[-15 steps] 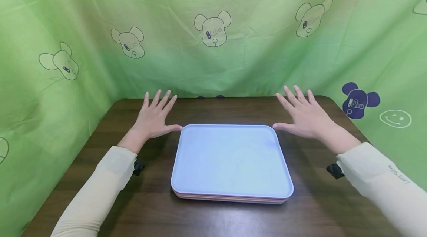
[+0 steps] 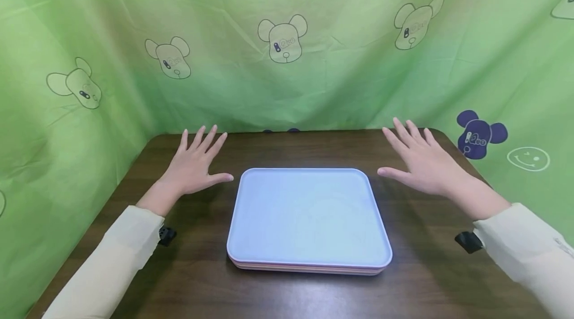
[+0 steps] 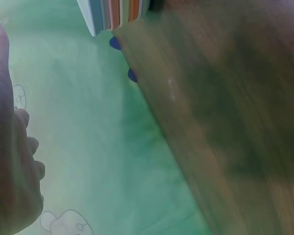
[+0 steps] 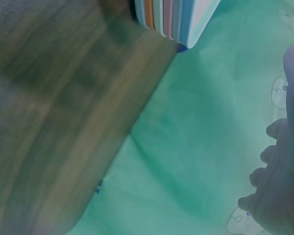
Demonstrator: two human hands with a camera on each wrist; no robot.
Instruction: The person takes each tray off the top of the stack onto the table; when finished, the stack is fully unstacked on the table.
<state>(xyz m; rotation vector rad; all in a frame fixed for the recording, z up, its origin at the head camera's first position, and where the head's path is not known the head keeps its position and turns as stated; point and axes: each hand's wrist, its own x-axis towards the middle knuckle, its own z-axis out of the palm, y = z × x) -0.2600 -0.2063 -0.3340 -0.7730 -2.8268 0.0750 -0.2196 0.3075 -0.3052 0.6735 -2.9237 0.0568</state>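
Note:
A light blue rectangular tray (image 2: 309, 217) tops a neat stack on the table. In the left wrist view the stack's edges (image 3: 118, 13) show several layers in blue, pink, orange and pale tones; the right wrist view catches the same layered stack (image 4: 166, 18). My left hand (image 2: 190, 167) is left of the stack, fingers spread and thumb pointing toward the tray's far left corner, with a gap between. On the other side my right hand (image 2: 423, 164) is spread likewise, its thumb apart from the far right corner. Neither hand holds anything.
The stack stands on a dark brown wooden table (image 2: 193, 279) with rounded far corners. Green cloth (image 2: 341, 89) printed with bear heads hangs behind the table and along both sides. A small black device (image 2: 468, 242) sits at the right wrist, another (image 2: 167, 235) at the left.
Both hands have moved outward, away from the tray's far corners: the left hand to the left, the right hand to the right. The stack stays in place; the head view has shifted slightly.

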